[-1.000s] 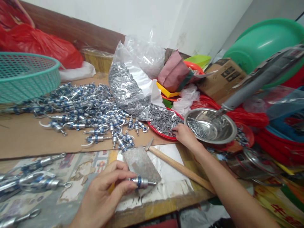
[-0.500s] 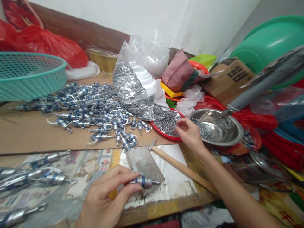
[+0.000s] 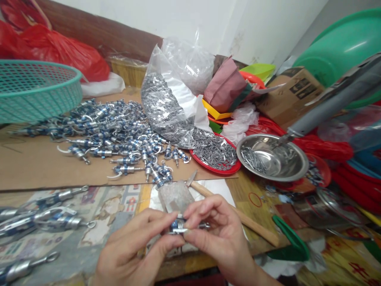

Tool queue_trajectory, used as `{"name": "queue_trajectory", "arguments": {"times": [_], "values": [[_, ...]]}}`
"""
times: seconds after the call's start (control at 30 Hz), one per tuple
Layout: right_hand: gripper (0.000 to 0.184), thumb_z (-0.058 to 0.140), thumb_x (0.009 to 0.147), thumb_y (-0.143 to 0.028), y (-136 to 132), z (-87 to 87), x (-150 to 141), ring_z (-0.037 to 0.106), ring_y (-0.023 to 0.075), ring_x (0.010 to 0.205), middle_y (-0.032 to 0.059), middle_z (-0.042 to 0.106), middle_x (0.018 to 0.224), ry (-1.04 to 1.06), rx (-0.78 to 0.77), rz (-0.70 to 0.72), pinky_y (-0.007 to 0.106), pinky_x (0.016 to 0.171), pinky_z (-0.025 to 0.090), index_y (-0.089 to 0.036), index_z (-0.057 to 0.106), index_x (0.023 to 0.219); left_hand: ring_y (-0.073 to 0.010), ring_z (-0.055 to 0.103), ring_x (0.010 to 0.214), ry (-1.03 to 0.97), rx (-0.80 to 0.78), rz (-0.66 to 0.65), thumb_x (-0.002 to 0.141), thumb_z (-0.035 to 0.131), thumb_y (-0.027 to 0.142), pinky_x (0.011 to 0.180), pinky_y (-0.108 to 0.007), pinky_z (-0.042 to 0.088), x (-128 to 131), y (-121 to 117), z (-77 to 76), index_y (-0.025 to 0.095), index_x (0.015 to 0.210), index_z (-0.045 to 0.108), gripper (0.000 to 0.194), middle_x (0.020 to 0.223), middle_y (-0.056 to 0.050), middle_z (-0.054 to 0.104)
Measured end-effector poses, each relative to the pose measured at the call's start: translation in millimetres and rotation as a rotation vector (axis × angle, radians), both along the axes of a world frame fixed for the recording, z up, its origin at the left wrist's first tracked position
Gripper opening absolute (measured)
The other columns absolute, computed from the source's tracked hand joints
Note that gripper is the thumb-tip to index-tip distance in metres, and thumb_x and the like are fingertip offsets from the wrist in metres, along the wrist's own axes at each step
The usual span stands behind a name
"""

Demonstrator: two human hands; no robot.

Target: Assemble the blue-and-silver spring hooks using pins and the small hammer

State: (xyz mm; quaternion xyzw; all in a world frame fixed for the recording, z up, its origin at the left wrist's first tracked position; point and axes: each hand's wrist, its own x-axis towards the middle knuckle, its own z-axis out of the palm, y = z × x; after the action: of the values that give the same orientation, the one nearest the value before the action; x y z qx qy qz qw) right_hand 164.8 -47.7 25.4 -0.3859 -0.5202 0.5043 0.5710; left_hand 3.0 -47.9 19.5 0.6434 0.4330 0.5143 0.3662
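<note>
Between my hands, above the front of the bench, is a small silver metal fitting with a blue band and a ringed rod end poking out at the right. My left hand pinches its left end between thumb and fingers. Closed around its right part is my right hand, thumb and fingertips pressed on it. A pale metal strip shows between the two thumbs; whether my right fingertips also hold a separate small piece is hidden. Just behind lie a grey metal block and a hammer with a wooden handle.
Many similar fittings are heaped on cardboard at the left, beside a teal basket. A clear bag spills small grey metal pieces onto a red plate. Right of it is a steel bowl with metal pins.
My right hand has come back from the red plate to the fitting and closed on it. My left hand still holds the fitting in nearly the same place.
</note>
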Motion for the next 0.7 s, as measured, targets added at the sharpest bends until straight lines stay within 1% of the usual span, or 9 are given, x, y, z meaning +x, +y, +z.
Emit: {"name": "queue_trajectory", "arguments": {"times": [0.07,0.1,0.13,0.2,0.27,0.33,0.5,0.63,0.7], "values": [[0.022,0.075,0.072,-0.023,-1,-1.4,2,0.066,0.0113,0.074,-0.0035,0.067,0.069,-0.039,0.062,-0.006,0.021,0.071,0.053,-0.023,0.056,0.083,-0.0145,0.067,0.066,0.006,-0.024,-0.065,0.069,0.069,0.008,0.058,-0.019,0.05,-2,-1,-0.9,0.039,0.094,0.074,0.04,0.074,0.002,0.073],[0.023,0.075,0.073,-0.026,-2,-2.1,4,0.066,0.0127,0.077,-0.0017,0.067,0.073,-0.088,0.14,-0.016,0.023,0.072,0.054,-0.023,0.056,0.087,-0.0132,0.066,0.065,-0.004,-0.062,-0.086,0.07,0.069,0.009,0.057,-0.017,0.05,-3,-1,-1.0,0.038,0.09,0.075,0.036,0.073,0.003,0.072],[0.026,0.074,0.074,-0.028,-3,-2.5,5,0.066,0.014,0.081,0.0009,0.068,0.08,-0.166,0.246,-0.028,0.024,0.072,0.055,-0.023,0.057,0.093,-0.0122,0.066,0.064,-0.024,-0.106,-0.097,0.07,0.068,0.01,0.057,-0.016,0.05,-4,-1,-0.8,0.038,0.085,0.076,0.033,0.071,0.004,0.071],[0.023,0.068,0.08,-0.024,-3,-2.0,10,0.065,0.0152,0.085,0.0063,0.067,0.091,-0.399,0.538,-0.039,0.024,0.074,0.056,-0.02,0.058,0.101,-0.0114,0.066,0.064,-0.049,-0.181,-0.095,0.072,0.068,0.013,0.057,-0.015,0.05,-6,1,0.6,0.037,0.076,0.076,0.026,0.069,0.006,0.07],[0.012,0.058,0.086,-0.017,-2,0.8,16,0.066,0.0148,0.086,0.0088,0.068,0.091,-0.664,0.794,-0.02,0.022,0.077,0.054,-0.015,0.063,0.097,-0.0117,0.065,0.065,-0.012,-0.194,-0.096,0.073,0.067,0.016,0.059,-0.015,0.049,-8,3,2.2,0.035,0.073,0.074,0.02,0.069,0.006,0.069],[0.018,0.049,0.09,-0.012,-1,5.2,20,0.066,0.0139,0.089,0.0084,0.071,0.086,-0.828,0.921,-0.001,0.019,0.085,0.052,-0.012,0.066,0.088,-0.0126,0.064,0.069,0.072,-0.171,-0.084,0.075,0.065,0.018,0.064,-0.016,0.048,-9,5,3.2,0.032,0.072,0.072,0.016,0.072,0.005,0.068],[0.027,0.043,0.094,-0.014,1,13.5,23,0.065,0.0124,0.095,0.0062,0.073,0.089,-0.935,0.962,0.005,0.016,0.092,0.047,-0.011,0.069,0.086,-0.0144,0.064,0.086,0.198,-0.049,-0.008,0.076,0.065,0.019,0.08,-0.017,0.045,-9,4,0.0,0.032,0.076,0.07,0.014,0.089,0.004,0.068],[0.028,0.043,0.094,-0.014,0,14.7,22,0.065,0.0133,0.098,0.0042,0.073,0.093,-0.977,1.0,-0.026,0.017,0.094,0.046,-0.012,0.07,0.086,-0.0169,0.067,0.09,0.259,-0.043,0.049,0.079,0.062,0.02,0.086,-0.02,0.046,-9,-1,-4.8,0.03,0.079,0.071,0.014,0.096,0.002,0.072],[0.029,0.042,0.094,-0.015,0,15.6,22,0.065,0.0131,0.098,0.005,0.074,0.092,-0.963,0.992,-0.016,0.017,0.093,0.047,-0.012,0.07,0.085,-0.0179,0.068,0.088,0.264,-0.053,0.039,0.078,0.062,0.02,0.086,-0.021,0.048,-10,-1,-5.4,0.03,0.079,0.071,0.014,0.095,0.001,0.074]]}}
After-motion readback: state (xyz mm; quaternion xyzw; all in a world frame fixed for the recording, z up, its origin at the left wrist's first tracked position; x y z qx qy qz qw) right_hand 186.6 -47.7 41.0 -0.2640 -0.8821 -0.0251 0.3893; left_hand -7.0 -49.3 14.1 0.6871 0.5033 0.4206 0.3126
